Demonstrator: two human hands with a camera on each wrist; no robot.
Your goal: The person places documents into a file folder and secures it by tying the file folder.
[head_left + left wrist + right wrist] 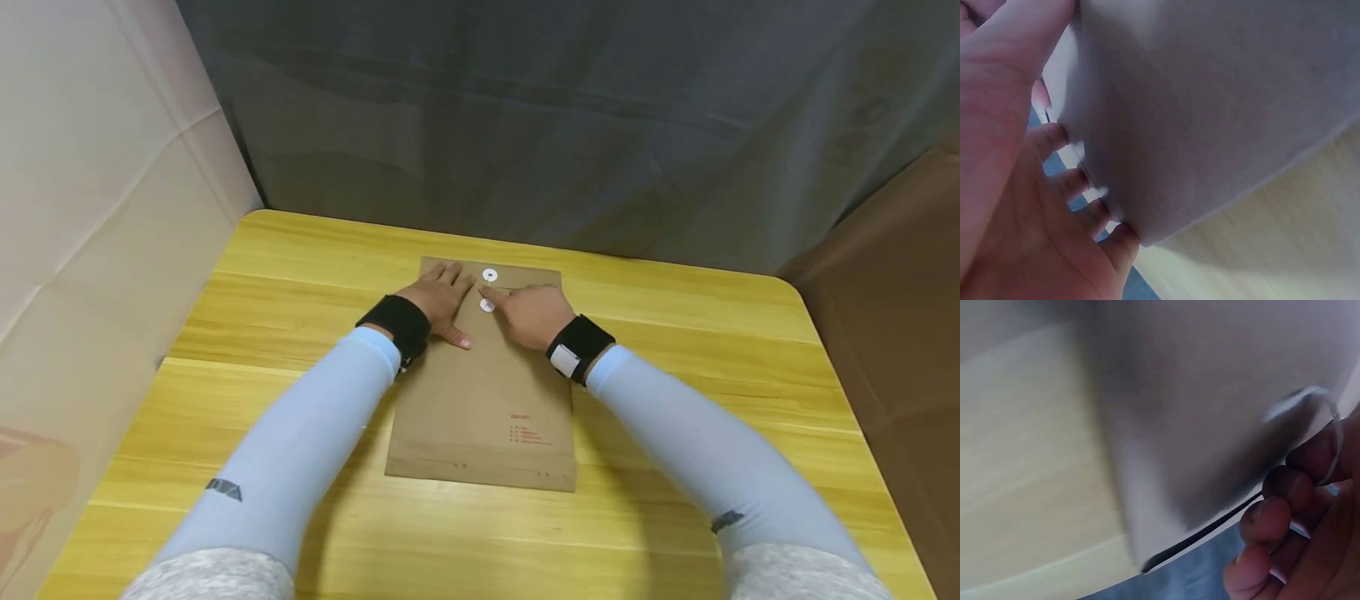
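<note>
A brown paper envelope (483,400) lies flat on the yellow wooden table (300,267), flap end away from me. Two white closure discs sit near its top, the upper disc (490,274) on the flap and the lower disc (487,306) just below. My left hand (438,300) rests flat on the envelope's upper left, fingers straight and spread. My right hand (525,312) is at the discs with fingers curled. In the right wrist view its fingertips (1285,512) pinch a thin white string (1334,450) above the envelope (1210,394). The left wrist view shows the left hand's fingers (1054,187) pressing the envelope (1210,112).
A grey curtain (570,125) hangs behind the table's far edge. A beige sheet (90,208) walls the left side and a brown panel (885,275) the right. Bare tabletop lies on both sides of the envelope.
</note>
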